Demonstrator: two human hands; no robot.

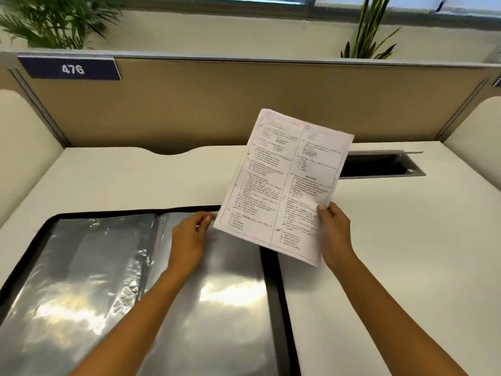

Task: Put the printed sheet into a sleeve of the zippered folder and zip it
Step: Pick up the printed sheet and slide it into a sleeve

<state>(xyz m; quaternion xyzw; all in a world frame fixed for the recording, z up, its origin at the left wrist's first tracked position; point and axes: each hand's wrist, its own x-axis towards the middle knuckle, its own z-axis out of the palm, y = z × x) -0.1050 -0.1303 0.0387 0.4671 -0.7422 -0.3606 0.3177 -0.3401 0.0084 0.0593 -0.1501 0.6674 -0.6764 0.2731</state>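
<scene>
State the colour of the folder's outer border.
The outer border is black; the head view shows it.

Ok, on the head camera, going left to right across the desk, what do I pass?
The folder's left sleeve → left hand → printed sheet, held up → right hand gripping its edge → open cable slot farther back in the desk.

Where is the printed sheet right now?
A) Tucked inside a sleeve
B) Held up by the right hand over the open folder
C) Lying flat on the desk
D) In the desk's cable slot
B: the right hand grips the printed sheet by its lower right edge, raised above the open folder.
</scene>
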